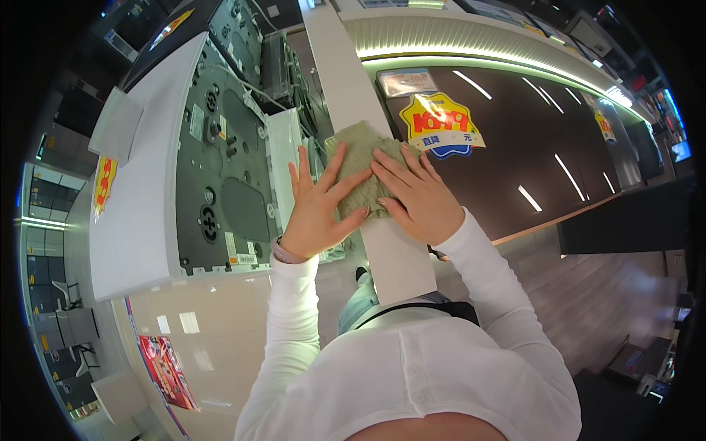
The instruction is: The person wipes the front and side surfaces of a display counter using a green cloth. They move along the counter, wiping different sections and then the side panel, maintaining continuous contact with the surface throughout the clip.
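A greenish-grey cloth (358,144) lies crumpled over the narrow white top of a partition (394,262). My left hand (322,212) has its fingers spread, with the fingertips and thumb at the cloth's left part. Flat on the cloth's right part rests my right hand (419,195), fingers apart. Neither hand is closed around the cloth. To the right of the cloth, a yellow, red and blue price sticker (441,124) is on a dark glossy panel (496,160). A clear-fronted price card (407,82) stands above that sticker.
On the left, the grey metal back of an appliance (242,209) faces the partition, beside its white casing (138,220). Cables (259,93) run behind it. A lit ribbed strip (469,44) borders the dark panel. At lower left, a red poster (165,372) lies on a beige glossy surface.
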{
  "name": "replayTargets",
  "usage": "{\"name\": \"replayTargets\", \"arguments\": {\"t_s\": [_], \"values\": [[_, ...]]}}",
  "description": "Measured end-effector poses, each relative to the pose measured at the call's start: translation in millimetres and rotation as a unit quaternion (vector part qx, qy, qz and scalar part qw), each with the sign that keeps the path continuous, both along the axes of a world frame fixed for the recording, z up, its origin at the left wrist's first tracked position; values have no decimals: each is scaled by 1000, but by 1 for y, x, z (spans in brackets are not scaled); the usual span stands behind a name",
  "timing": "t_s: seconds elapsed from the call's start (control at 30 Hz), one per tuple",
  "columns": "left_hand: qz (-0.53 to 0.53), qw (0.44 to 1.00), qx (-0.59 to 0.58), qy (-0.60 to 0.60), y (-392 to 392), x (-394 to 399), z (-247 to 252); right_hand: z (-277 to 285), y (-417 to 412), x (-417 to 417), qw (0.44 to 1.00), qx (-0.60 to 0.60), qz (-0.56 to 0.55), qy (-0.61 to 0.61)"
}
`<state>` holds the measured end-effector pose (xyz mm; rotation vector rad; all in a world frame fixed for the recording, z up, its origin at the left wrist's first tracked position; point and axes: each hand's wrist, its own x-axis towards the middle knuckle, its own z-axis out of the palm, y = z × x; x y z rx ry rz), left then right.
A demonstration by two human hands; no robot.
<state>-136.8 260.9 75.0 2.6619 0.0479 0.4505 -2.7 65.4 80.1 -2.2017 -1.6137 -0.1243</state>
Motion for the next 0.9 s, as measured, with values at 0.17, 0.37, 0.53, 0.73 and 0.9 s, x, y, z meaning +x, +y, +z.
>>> {"name": "replayTargets", "arguments": {"t_s": [0.17,0.37,0.53,0.73,0.9], "values": [[7,1000,-21,13,-7,0,-2,-11,0,7,999,36,16,25],[-45,997,-54,11,-37,-43,-3,2,-43,-25,993,38,74,88],[-60,995,-74,2,-69,-73,-7,7,-85,-39,975,6,120,189],[-73,993,-89,12,-69,-75,-4,18,-90,-47,973,-43,107,202],[-41,998,-47,15,-53,-55,9,35,-60,-40,992,-58,60,94]]}}
